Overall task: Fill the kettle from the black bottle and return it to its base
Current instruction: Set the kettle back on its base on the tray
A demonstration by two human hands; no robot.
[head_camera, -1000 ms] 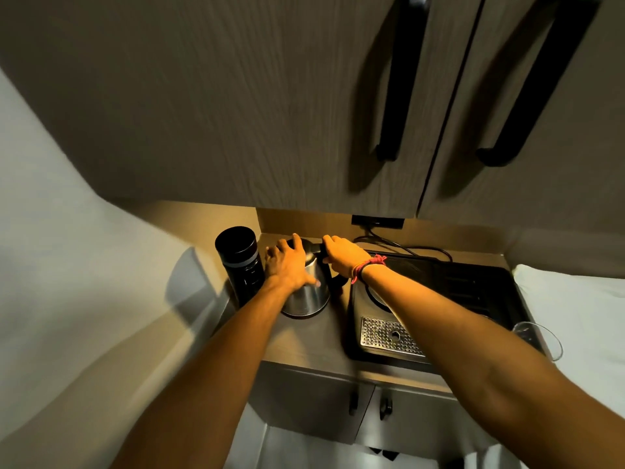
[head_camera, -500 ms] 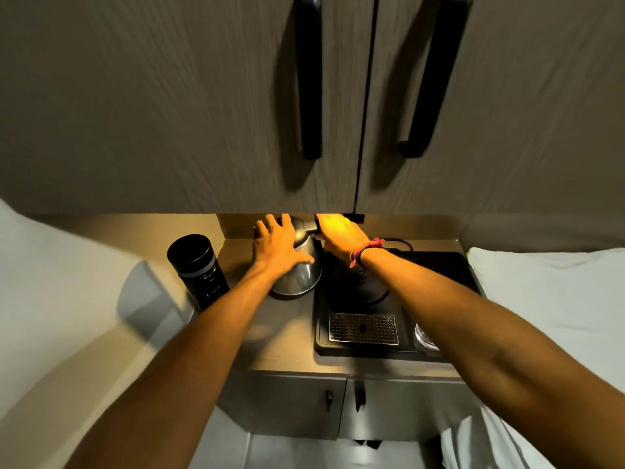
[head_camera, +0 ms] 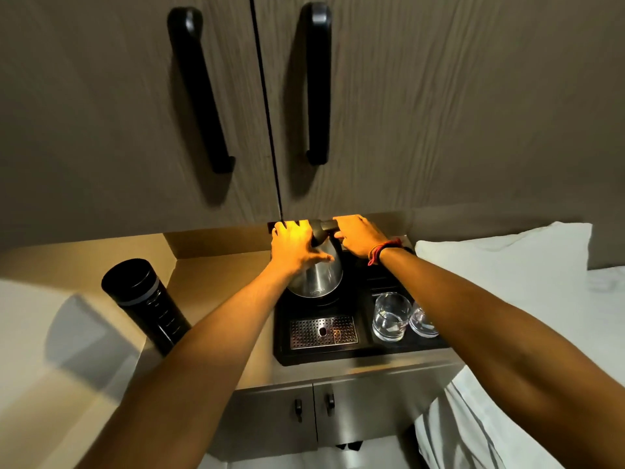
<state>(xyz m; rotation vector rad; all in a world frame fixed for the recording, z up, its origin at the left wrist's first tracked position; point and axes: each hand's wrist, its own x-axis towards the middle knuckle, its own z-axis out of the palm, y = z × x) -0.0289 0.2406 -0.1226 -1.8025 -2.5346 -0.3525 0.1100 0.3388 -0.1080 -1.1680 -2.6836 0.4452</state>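
The rounded stainless-steel kettle (head_camera: 318,275) sits at the back of the black plastic hospitality tray (head_camera: 280,340), seemingly on or just settling onto its round black base, which the kettle body hides almost wholly, so whether it is fully seated cannot be told. The left hand (head_camera: 293,252) lies spread over the kettle's upper left shoulder, fingers open and pressed flat against the metal rather than curled round it; the right hand (head_camera: 358,235) is closed over the black handle and lid area at the top right, its grip wrapped on the handle with the fingertips out of sight. To finish this step well, I judge that the right hand should carry the weight and keep the kettle upright while the left only steadies, lowering straight down so the socket meets the base connector squarely, then giving a slight turn to feel it drop home before either hand lets go. A full kettle will be heavy and may slop if tilted. The tall black cylindrical bottle (head_camera: 148,302) stands on the beige surface (head_camera: 216,275) well to the left, capped and untouched by either hand. Two clear drinking glasses (head_camera: 389,316) stand in the tray's right compartment, just beside the right forearm, so the wrist should withdraw without sweeping them.
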